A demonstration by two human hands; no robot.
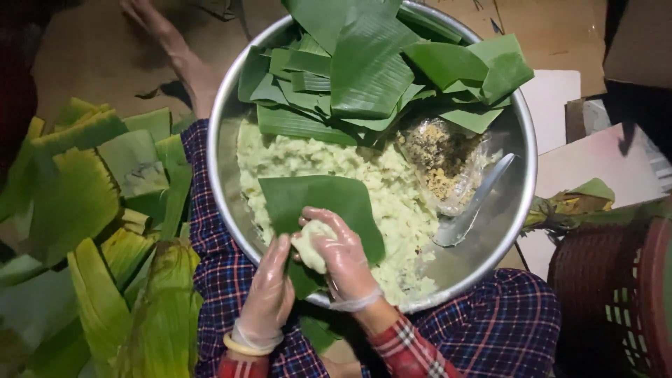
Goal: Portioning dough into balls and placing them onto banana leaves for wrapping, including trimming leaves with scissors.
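Dough ball [309, 245] cupped in both gloved hands, over banana leaf [322, 203], metal basin [231, 105]

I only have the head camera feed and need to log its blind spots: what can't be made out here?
- Dough lump: its far side is hidden by the right hand.
- Left hand: fingers partly behind the banana leaf.
- Plastic bag: brownish contents blurred, kind unclear.
- Metal basin: its floor is buried under pale green mash and the cut leaf stack.
- Red basket: cut off by the frame edge, dark.
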